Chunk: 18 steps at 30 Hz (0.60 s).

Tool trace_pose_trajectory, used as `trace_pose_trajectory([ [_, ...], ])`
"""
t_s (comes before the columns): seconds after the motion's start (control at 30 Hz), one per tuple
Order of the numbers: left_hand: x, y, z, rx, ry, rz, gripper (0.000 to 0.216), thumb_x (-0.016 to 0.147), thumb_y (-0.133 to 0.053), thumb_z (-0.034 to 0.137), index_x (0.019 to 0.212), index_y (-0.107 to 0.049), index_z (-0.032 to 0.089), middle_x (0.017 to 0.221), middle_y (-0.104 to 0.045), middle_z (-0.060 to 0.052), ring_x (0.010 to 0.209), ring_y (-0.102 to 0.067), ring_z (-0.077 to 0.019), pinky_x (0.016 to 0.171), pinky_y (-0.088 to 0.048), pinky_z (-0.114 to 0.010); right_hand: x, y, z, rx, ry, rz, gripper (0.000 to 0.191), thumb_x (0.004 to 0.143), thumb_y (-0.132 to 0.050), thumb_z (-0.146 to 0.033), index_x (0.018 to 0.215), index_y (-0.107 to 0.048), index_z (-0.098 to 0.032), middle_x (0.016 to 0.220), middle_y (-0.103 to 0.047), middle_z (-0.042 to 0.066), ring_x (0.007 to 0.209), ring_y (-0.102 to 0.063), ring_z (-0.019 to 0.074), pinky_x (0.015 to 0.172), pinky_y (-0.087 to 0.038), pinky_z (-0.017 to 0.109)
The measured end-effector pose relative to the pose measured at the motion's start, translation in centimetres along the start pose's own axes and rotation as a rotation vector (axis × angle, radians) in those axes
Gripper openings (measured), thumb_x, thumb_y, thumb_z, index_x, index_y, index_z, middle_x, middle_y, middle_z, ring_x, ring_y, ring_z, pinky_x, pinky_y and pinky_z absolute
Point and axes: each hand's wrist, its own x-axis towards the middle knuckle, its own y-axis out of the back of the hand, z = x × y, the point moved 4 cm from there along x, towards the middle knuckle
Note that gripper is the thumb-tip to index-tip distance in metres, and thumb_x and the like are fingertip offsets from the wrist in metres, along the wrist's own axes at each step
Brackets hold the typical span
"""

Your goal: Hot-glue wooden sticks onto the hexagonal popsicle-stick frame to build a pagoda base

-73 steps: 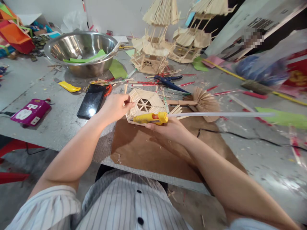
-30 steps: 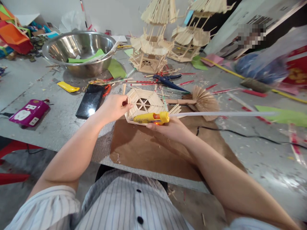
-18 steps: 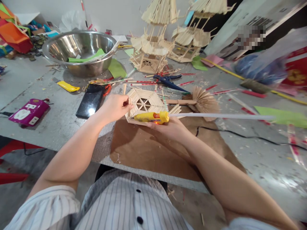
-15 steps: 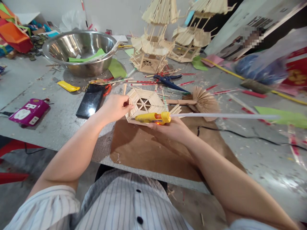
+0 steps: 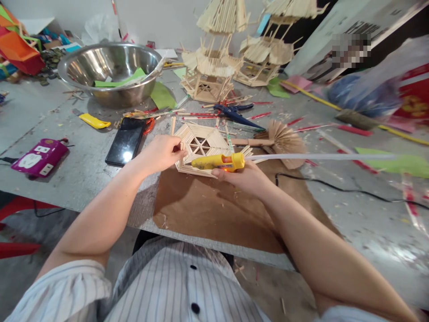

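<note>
A hexagonal roof piece made of wooden sticks (image 5: 201, 141) lies at the far edge of a brown paper sheet (image 5: 214, 210). My left hand (image 5: 161, 153) is closed, pinching the piece's left edge. My right hand (image 5: 243, 175) grips a yellow glue gun (image 5: 217, 161) lying sideways, its nozzle pointing left at the piece's near edge. A long clear glue stick (image 5: 318, 157) sticks out of the gun to the right.
A black phone (image 5: 125, 141), a purple power strip (image 5: 35, 157), a yellow cutter (image 5: 94, 120), a steel bowl (image 5: 107, 71), blue scissors (image 5: 234, 112), a folded paper fan (image 5: 284, 141), stick pagoda models (image 5: 217, 58) and a black cord (image 5: 335, 190) crowd the grey table.
The glue gun and my right hand have shifted slightly right and away along the roof piece's near edge. My left hand keeps its pinch on the left edge.
</note>
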Motion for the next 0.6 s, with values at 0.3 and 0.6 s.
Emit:
trace_pose_trajectory([
  [0.3,0.1,-0.31,-0.24,-0.013,-0.034,0.004,0.019,0.075,-0.054,0.027,0.061,-0.054,0.015,0.054,-0.051,0.003,0.051,-0.042,-0.0081,0.053,-0.029,-0.022,-0.16,0.28,-0.43,-0.021,0.006,0.006,0.035,0.063,-0.066,-0.046,0.085,-0.068,-0.02,0.078,-0.068,0.003,0.076,-0.062,0.0211,0.063,-0.051,0.032],
  [0.6,0.09,-0.5,-0.38,0.031,-0.049,0.006,0.018,0.075,-0.054,0.028,0.064,-0.057,0.014,0.057,-0.055,0.001,0.054,-0.045,-0.0097,0.054,-0.03,-0.023,-0.08,0.44,-0.32,-0.031,-0.018,0.02,0.034,0.063,-0.066,-0.046,0.086,-0.068,-0.02,0.077,-0.067,0.004,0.074,-0.062,0.0214,0.06,-0.049,0.031],
])
